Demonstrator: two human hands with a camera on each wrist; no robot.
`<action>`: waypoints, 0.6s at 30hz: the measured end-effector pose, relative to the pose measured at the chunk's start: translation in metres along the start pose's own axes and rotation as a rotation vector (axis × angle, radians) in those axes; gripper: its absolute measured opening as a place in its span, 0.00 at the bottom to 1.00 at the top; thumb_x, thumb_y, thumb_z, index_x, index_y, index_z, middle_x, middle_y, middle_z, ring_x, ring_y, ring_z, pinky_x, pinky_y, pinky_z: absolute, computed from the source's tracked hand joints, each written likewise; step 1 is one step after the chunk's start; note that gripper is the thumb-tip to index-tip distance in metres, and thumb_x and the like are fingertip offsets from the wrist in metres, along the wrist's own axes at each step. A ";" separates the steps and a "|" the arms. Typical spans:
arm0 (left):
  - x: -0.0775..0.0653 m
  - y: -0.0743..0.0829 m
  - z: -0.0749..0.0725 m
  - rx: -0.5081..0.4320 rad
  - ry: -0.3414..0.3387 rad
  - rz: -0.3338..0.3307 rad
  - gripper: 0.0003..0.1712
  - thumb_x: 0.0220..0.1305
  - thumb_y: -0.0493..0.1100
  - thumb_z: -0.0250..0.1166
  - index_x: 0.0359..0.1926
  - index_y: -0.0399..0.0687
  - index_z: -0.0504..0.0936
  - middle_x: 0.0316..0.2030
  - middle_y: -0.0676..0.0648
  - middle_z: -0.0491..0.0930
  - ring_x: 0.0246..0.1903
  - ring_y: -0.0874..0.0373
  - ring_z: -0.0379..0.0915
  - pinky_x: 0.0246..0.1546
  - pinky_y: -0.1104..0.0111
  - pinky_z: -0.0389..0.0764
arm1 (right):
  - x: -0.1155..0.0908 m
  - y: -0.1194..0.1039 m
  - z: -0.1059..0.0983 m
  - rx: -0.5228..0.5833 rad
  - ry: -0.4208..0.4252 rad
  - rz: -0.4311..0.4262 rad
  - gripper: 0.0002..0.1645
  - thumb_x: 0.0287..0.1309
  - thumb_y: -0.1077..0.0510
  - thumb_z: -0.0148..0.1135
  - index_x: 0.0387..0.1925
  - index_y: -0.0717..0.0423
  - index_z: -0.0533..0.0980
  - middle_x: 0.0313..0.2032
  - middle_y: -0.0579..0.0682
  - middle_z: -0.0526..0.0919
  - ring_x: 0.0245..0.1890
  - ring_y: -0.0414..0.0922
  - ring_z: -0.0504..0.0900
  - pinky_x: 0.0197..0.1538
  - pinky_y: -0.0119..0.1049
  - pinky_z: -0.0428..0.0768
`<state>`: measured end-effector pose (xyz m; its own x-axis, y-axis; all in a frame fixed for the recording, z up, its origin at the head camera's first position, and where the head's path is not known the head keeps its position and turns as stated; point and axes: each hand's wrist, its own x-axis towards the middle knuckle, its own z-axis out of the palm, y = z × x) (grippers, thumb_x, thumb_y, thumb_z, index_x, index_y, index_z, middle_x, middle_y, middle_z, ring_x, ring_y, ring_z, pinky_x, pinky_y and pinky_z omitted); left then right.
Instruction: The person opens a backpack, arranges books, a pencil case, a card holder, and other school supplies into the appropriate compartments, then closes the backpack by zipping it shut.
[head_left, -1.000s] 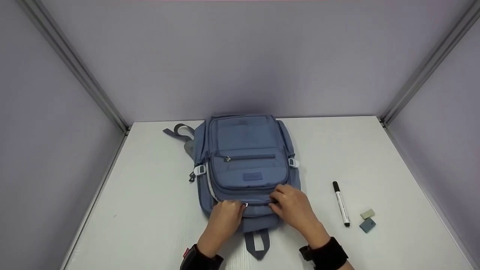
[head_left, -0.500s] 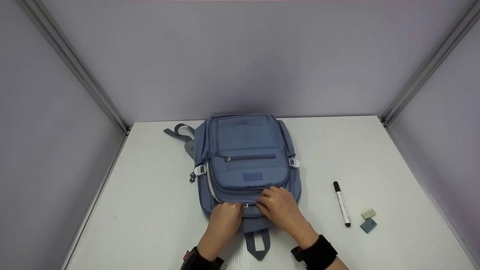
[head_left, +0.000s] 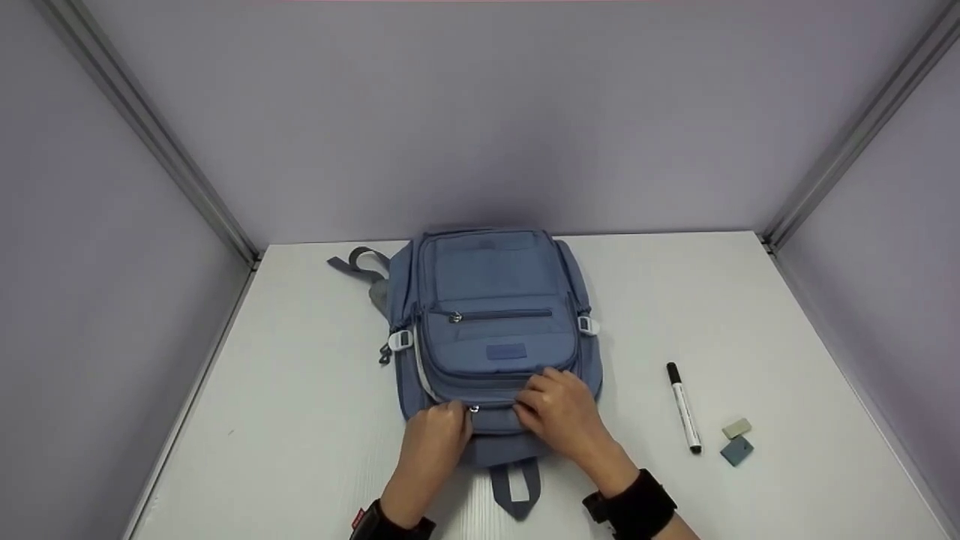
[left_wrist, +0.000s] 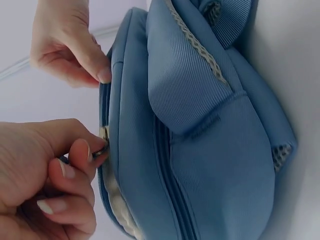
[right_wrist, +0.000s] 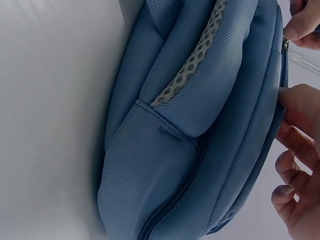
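On the blue backpack, the left hand pinches a zipper pull between its fingers; the right hand pinches the zippered edge.

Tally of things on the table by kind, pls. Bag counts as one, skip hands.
Backpack: 1
Marker: 1
Small blocks: 2 (pale green block, dark blue-grey block)
Total: 4
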<state>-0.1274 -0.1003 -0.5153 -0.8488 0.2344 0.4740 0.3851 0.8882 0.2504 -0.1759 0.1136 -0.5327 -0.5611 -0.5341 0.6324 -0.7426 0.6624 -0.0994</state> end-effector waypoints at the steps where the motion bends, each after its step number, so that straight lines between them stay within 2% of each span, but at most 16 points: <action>1: -0.001 -0.002 -0.001 0.000 0.001 -0.010 0.18 0.52 0.32 0.70 0.16 0.43 0.68 0.11 0.47 0.71 0.10 0.51 0.72 0.09 0.61 0.69 | 0.000 0.000 0.000 -0.003 0.004 -0.003 0.05 0.43 0.57 0.76 0.22 0.51 0.85 0.25 0.44 0.81 0.25 0.44 0.75 0.26 0.39 0.72; 5: -0.004 -0.012 -0.005 0.007 0.017 -0.049 0.18 0.52 0.31 0.69 0.17 0.43 0.68 0.11 0.47 0.71 0.10 0.52 0.71 0.09 0.62 0.69 | 0.000 0.000 0.001 -0.007 0.015 -0.002 0.05 0.42 0.57 0.76 0.22 0.51 0.85 0.25 0.44 0.81 0.26 0.44 0.75 0.27 0.39 0.71; 7: -0.005 -0.018 -0.006 0.014 0.019 -0.071 0.19 0.52 0.31 0.69 0.16 0.45 0.67 0.10 0.49 0.67 0.09 0.56 0.67 0.09 0.63 0.67 | -0.001 -0.001 0.001 -0.005 0.015 0.002 0.05 0.43 0.58 0.76 0.22 0.51 0.85 0.25 0.44 0.81 0.26 0.44 0.75 0.27 0.39 0.71; 12: -0.008 -0.026 -0.008 -0.022 -0.024 -0.107 0.22 0.53 0.31 0.68 0.17 0.49 0.64 0.11 0.55 0.59 0.12 0.64 0.55 0.12 0.67 0.63 | -0.001 -0.004 0.000 0.008 -0.010 0.022 0.04 0.45 0.58 0.75 0.23 0.51 0.84 0.26 0.44 0.81 0.28 0.44 0.75 0.29 0.39 0.71; 18: -0.008 -0.017 -0.011 -0.142 -0.038 -0.118 0.14 0.56 0.30 0.67 0.22 0.44 0.71 0.15 0.54 0.66 0.14 0.64 0.61 0.14 0.68 0.65 | 0.006 -0.014 0.000 0.036 -0.087 0.045 0.09 0.46 0.55 0.77 0.31 0.51 0.84 0.32 0.44 0.81 0.34 0.45 0.76 0.35 0.40 0.72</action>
<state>-0.1235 -0.1218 -0.5138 -0.9032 0.1491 0.4025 0.3269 0.8465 0.4201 -0.1690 0.1012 -0.5280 -0.6229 -0.5489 0.5574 -0.7275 0.6684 -0.1547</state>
